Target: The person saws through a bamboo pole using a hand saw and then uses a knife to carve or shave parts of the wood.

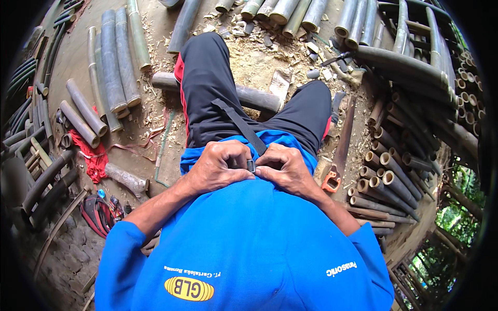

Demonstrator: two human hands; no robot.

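Note:
At my waist, over the blue shirt, is a small dark buckle. My left hand is closed, its thumb and fingers pinching the buckle's left side. My right hand is closed at the buckle's right side, thumb and forefinger pressed together by it; what lies between those fingers is mostly hidden. From between the two hands a black strap runs up, its loose end lying over my lap.
A bamboo pole lies crosswise under my knees. To the right rests a handsaw with an orange handle, near stacked bamboo tubes. More bamboo lengths and a red cloth lie left. Wood shavings cover the ground ahead.

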